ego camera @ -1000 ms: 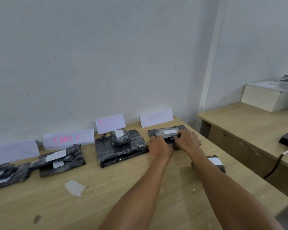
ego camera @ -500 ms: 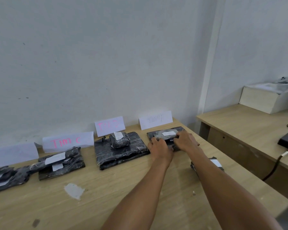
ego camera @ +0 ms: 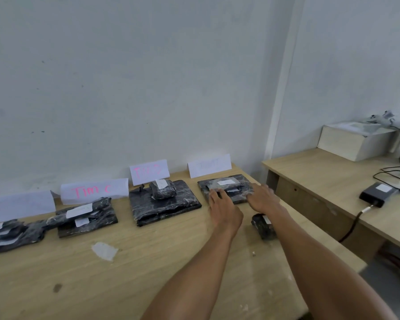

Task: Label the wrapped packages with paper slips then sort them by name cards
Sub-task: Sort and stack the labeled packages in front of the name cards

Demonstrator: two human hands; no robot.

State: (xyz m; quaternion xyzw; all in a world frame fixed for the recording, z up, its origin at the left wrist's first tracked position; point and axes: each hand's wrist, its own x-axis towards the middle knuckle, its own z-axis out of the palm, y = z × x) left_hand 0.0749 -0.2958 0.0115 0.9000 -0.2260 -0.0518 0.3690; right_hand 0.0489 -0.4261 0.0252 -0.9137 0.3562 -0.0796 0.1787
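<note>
Left hand [ego camera: 224,210] and right hand [ego camera: 262,198] are at the near edge of the right-centre stack [ego camera: 225,184], fingers loose and apart, holding nothing. The unsorted small package [ego camera: 263,227] lies just below the right hand, which is nearer.

The desk [ego camera: 148,273] has a pale wood-grain top, matt and lightly scuffed. The flat package [ego camera: 166,204] in the middle, like the other packages, is wrapped in black plastic film, glossy and wrinkled, with streaks of reflected light. The slip [ego camera: 79,210] and the name card [ego camera: 149,172] are plain white matt paper. The wall [ego camera: 148,77] is matt paint with small marks. The adapter [ego camera: 376,195] on the side desk [ego camera: 321,172] looks like smooth black plastic.
</note>
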